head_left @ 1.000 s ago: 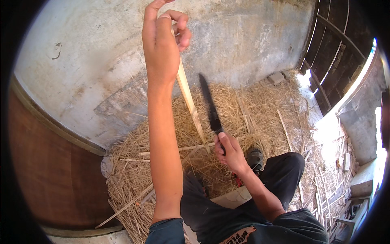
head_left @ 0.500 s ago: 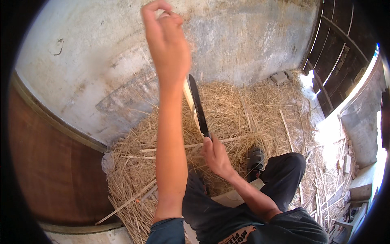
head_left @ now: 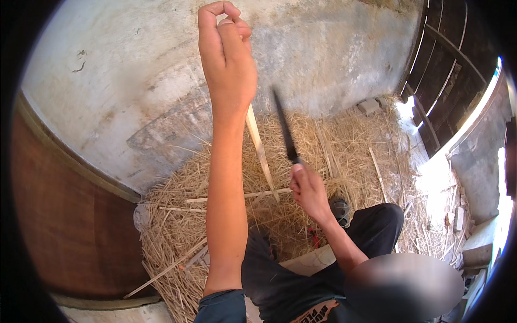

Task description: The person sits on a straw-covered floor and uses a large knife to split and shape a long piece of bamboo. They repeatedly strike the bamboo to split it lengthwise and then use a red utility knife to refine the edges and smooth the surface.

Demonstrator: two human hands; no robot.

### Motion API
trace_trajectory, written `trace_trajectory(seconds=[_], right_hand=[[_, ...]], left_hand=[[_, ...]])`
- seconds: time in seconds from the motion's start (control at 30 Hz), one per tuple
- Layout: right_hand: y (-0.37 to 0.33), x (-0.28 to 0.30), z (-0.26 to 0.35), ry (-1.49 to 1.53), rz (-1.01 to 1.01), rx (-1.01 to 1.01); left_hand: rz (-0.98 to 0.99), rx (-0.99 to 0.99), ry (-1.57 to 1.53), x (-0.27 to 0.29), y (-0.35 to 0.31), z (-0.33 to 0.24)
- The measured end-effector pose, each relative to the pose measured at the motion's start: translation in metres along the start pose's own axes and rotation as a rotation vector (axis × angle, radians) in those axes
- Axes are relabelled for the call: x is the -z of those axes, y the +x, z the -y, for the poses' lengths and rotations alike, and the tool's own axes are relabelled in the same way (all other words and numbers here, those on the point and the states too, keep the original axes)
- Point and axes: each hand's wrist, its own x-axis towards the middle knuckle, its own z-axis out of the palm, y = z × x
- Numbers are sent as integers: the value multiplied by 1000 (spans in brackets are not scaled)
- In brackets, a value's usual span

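- Two hands are working over the straw pile (head_left: 226, 226), the landmark here.
- Right hand (head_left: 308, 189) is clenching a dark knife (head_left: 285, 129) above the pile, blade pointing up and away.
- Left hand (head_left: 226, 54) is pinching the top of a pale bamboo strip (head_left: 261, 153), which is hanging steeply toward the pile.
- Blade is lying just right of the strip, nearly parallel, apart.
- Grey wall (head_left: 134, 70) is rising behind the pile.
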Motion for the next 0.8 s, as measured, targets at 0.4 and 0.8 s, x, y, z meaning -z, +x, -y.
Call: trace_trajectory(seconds=[0.4, 0.8], right_hand=[[-29, -45, -15, -273, 44, 137], [-22, -20, 8, -673, 94, 217]], left_hand=[[-72, -37, 72, 4, -2, 7], [-25, 12, 3, 14, 1, -2]])
